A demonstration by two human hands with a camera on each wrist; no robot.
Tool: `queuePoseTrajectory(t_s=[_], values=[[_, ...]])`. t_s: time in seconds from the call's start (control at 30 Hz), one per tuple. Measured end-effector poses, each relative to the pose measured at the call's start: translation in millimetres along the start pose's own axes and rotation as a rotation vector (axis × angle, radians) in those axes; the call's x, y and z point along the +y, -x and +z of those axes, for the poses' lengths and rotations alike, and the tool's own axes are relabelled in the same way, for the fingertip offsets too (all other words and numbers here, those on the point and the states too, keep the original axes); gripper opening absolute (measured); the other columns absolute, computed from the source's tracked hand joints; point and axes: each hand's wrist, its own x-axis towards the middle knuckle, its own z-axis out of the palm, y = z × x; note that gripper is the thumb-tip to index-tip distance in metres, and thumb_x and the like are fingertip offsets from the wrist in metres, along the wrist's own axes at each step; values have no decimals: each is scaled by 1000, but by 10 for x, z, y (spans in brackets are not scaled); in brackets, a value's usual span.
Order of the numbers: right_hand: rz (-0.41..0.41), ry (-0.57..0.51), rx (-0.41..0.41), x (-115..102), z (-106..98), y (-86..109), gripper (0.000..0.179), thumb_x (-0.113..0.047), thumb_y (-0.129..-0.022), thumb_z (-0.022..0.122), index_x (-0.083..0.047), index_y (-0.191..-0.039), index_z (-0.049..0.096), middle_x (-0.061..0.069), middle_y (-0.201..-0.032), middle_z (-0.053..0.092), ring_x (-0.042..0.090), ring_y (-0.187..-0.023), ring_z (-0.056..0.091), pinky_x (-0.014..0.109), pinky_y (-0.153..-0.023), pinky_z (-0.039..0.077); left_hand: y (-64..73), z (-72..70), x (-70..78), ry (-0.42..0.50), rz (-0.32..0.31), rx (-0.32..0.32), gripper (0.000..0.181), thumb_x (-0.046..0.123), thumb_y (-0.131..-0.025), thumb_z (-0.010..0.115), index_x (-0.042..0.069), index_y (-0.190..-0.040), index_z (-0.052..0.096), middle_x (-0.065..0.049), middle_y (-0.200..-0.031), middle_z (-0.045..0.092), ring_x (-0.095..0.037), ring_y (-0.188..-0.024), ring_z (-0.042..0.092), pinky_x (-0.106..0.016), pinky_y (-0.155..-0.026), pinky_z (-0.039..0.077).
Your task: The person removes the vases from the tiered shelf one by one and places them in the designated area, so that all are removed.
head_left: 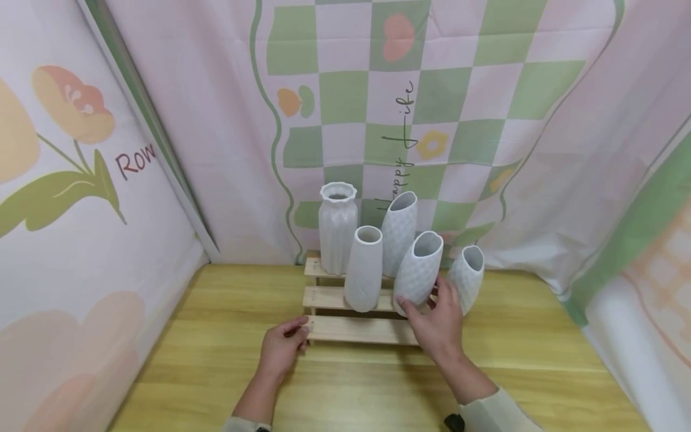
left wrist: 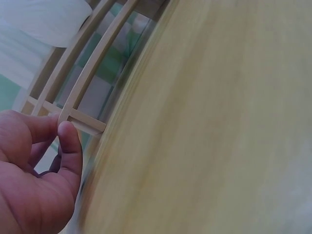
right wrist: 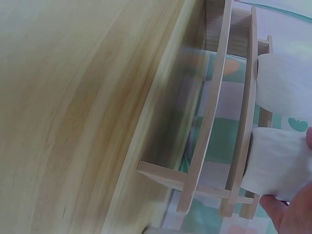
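A three-tier wooden display stand [head_left: 361, 330] stands on the table, with white vases on its upper two tiers. My left hand [head_left: 282, 348] pinches the left end of the lowest tier between thumb and fingers, seen close in the left wrist view. Around the lower part of a textured white vase [head_left: 418, 269] curl the fingers of my right hand [head_left: 441, 327]; this vase is on the middle tier, at the right. Left of it on that tier is a smooth white vase [head_left: 364, 273]. The top tier bears a fluted vase [head_left: 338, 234] and a slant-mouthed vase [head_left: 400, 231].
Another slant-mouthed white vase [head_left: 467, 276] stands to the right, just behind my right hand; its base is partly hidden. A checkered cloth [head_left: 345, 96] hangs directly behind the stand. The wooden table [head_left: 227, 306] extends in front and to both sides.
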Motion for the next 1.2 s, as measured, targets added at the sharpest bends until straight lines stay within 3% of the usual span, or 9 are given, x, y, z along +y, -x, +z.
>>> queuePoseTrajectory(t_s=[0.23,1.1,1.2], values=[[16,0,-29,3,-61,39,87,-17,-79,92,-3,-151,45,17,-138,46,31,-115,56,50,-99,57,11,-5,11,6,2,0,30,11,-96,74,3,-125,73,-12,-96,71,-19,-74,66,-27,-62,61],[14,51,4,84,-304,116,84,-12,-74,95,-2,-145,52,14,-131,52,27,-112,57,48,-94,60,2,-2,-16,6,0,2,32,10,-96,74,2,-126,72,-13,-101,71,-20,-76,67,-26,-62,60],[19,55,5,90,-320,122,83,-13,-74,95,-2,-144,52,14,-131,52,27,-112,58,47,-94,60,30,6,53,2,-5,2,32,7,-97,72,-1,-127,70,-14,-101,71,-23,-77,67,-28,-63,61]])
